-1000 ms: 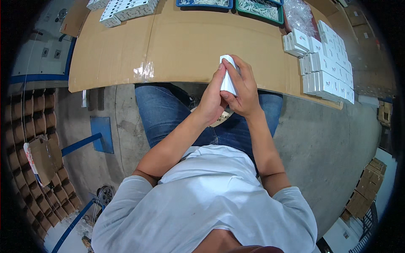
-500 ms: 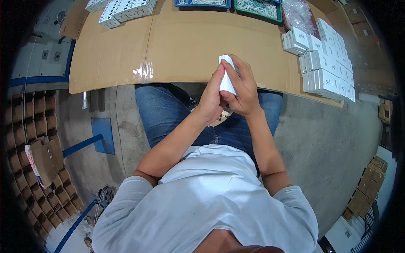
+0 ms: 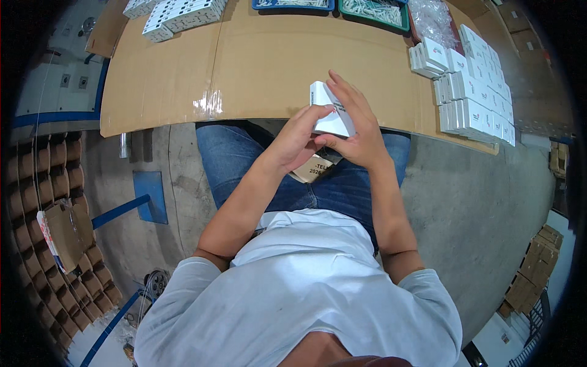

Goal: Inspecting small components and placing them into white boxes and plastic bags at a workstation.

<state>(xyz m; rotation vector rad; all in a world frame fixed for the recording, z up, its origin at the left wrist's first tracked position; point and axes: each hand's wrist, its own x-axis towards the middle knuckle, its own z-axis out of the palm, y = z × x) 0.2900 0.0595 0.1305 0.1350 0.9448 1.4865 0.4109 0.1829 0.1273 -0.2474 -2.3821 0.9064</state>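
Observation:
A small white carton (image 3: 337,125) is between my two hands, just over the table's near edge, its broad printed face turned up. My left hand (image 3: 292,142) grips it from the left, the thumb lying across the face and the other fingers hidden underneath. On the other side, my right hand (image 3: 365,139) holds the carton's right edge, thumb at the near corner and fingers stretched along the side. Beneath my hands, between my thighs, part of a brown cardboard piece with dark print (image 3: 313,169) shows.
The cardboard-covered table (image 3: 263,67) spans the front. White cartons (image 3: 474,92) are stacked at its right, dotted white boxes (image 3: 183,15) at far left. Blue (image 3: 293,5) and green trays (image 3: 374,18) hold small white pieces, beside clear plastic bags (image 3: 433,21). A blue metal bar (image 3: 119,211) stands left.
The carton has been turned so its broad face shows instead of a narrow side. My left thumb has moved onto that face, and my right fingers have straightened and lifted somewhat.

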